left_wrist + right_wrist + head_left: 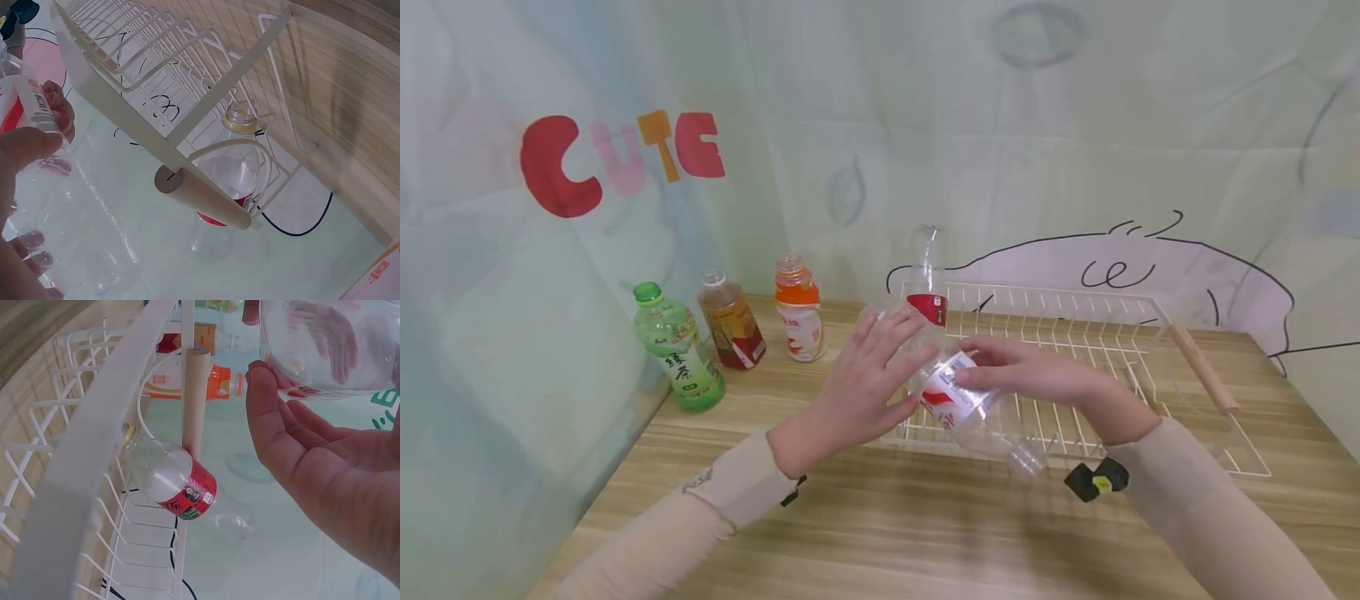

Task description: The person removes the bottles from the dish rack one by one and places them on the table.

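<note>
A clear plastic bottle [977, 429] with a white and red label lies tilted between both hands, its uncapped neck pointing down toward the right. My right hand [1030, 371] grips it around the label, thumb on the near side. Spread and fairly straight, the fingers of my left hand [868, 379] rest on the base end. Through the clear wall of the bottle [340, 347], the left fingers show in the right wrist view. Behind the hands, another clear bottle [927, 275] with a red label stands neck down in the white wire rack [1052, 333].
A green tea bottle [681, 350], a brown-labelled bottle [733, 321] and an orange and white bottle [799, 312] stand at the back left of the wooden table [820, 533]. The rack has a wooden handle [1206, 371] on its right end. A printed curtain [850, 100] hangs behind.
</note>
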The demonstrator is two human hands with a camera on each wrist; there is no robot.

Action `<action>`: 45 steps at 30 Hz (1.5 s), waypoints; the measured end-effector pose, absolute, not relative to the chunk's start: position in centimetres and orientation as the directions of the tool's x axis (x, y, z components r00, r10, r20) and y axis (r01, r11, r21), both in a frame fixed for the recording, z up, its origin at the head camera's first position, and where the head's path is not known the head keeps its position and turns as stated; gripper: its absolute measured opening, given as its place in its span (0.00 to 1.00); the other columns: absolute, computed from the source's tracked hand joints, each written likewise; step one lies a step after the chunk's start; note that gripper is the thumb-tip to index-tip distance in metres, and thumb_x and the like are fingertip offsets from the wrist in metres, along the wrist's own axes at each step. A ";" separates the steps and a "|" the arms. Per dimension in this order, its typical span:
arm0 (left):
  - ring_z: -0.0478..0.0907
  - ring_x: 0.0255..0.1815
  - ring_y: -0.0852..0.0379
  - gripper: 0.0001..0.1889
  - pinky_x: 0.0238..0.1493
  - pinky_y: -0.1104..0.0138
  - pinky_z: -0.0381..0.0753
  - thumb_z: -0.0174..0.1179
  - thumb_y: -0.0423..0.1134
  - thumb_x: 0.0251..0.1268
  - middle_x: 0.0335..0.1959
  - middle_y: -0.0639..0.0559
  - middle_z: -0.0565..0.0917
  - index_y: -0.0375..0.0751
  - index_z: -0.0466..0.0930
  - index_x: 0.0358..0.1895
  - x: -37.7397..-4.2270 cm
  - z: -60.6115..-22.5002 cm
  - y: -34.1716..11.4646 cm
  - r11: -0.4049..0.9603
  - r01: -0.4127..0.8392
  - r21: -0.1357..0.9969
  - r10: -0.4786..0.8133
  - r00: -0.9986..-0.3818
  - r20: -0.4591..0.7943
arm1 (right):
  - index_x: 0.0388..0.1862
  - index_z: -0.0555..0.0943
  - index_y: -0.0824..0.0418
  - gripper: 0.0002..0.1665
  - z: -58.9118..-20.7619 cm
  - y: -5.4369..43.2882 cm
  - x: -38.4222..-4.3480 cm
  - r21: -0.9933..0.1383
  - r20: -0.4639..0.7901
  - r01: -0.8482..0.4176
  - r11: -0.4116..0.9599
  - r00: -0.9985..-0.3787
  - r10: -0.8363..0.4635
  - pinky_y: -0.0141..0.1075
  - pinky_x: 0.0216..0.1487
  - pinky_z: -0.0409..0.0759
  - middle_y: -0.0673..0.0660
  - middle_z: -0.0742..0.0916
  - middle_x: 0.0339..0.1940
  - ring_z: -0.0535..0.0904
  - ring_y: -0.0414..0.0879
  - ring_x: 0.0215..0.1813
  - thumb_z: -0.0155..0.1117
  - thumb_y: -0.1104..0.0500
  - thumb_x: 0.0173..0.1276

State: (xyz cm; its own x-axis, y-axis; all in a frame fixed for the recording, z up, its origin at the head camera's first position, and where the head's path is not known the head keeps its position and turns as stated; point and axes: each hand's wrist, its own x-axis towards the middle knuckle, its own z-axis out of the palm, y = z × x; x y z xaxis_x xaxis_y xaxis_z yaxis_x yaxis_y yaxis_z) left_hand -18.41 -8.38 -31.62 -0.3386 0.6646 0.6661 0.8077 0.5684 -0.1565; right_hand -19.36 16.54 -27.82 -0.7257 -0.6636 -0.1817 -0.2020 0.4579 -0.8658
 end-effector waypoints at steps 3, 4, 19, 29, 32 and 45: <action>0.60 0.71 0.44 0.32 0.73 0.45 0.51 0.72 0.44 0.49 0.66 0.42 0.68 0.45 0.71 0.60 -18.4 -31.6 -8.4 0.574 0.803 -0.159 0.660 -0.339 0.670 | 0.70 0.63 0.61 0.33 -27.8 16.4 -19.4 -0.874 -0.166 -0.213 0.437 -0.715 -0.679 0.46 0.54 0.79 0.58 0.81 0.52 0.79 0.51 0.52 0.55 0.46 0.73; 0.60 0.71 0.44 0.32 0.73 0.45 0.51 0.72 0.44 0.49 0.66 0.42 0.68 0.45 0.71 0.60 -18.4 -31.6 -8.4 0.576 0.802 -0.161 0.660 -0.339 0.671 | 0.70 0.63 0.61 0.33 -27.8 16.4 -19.4 -0.876 -0.161 -0.216 0.432 -0.713 -0.683 0.45 0.53 0.79 0.58 0.81 0.52 0.79 0.51 0.52 0.55 0.46 0.73; 0.66 0.65 0.42 0.32 0.69 0.43 0.57 0.73 0.39 0.44 0.63 0.41 0.72 0.44 0.72 0.57 -18.7 -31.6 -9.9 0.605 0.787 -0.122 0.587 -0.339 0.735 | 0.72 0.60 0.63 0.33 -27.5 17.1 -20.6 -0.888 -0.050 -0.225 0.401 -0.819 -0.571 0.46 0.52 0.81 0.66 0.77 0.61 0.79 0.55 0.54 0.52 0.50 0.75; 0.68 0.62 0.44 0.35 0.65 0.44 0.63 0.76 0.36 0.38 0.58 0.41 0.73 0.42 0.74 0.57 -18.7 -31.7 -12.3 0.655 0.755 0.040 0.462 -0.442 0.769 | 0.73 0.57 0.62 0.34 -27.7 17.5 -22.2 -0.892 0.031 -0.243 0.381 -0.875 -0.484 0.45 0.53 0.81 0.66 0.76 0.63 0.78 0.56 0.56 0.52 0.50 0.75; 0.69 0.60 0.43 0.36 0.60 0.45 0.68 0.78 0.37 0.37 0.57 0.40 0.74 0.43 0.74 0.57 -18.6 -31.8 -13.2 0.666 0.737 0.112 0.405 -0.484 0.775 | 0.74 0.56 0.62 0.35 -27.6 17.4 -22.6 -0.892 0.043 -0.244 0.380 -0.884 -0.466 0.44 0.53 0.81 0.65 0.77 0.62 0.77 0.58 0.57 0.52 0.50 0.75; 0.68 0.60 0.48 0.35 0.60 0.50 0.65 0.78 0.36 0.40 0.57 0.45 0.75 0.42 0.74 0.58 -18.3 -32.5 -16.9 0.645 0.550 0.531 0.066 -0.732 0.678 | 0.75 0.54 0.59 0.42 -27.7 16.6 -24.2 -0.864 0.024 -0.217 0.454 -0.919 -0.394 0.50 0.58 0.77 0.64 0.76 0.63 0.78 0.56 0.56 0.57 0.45 0.71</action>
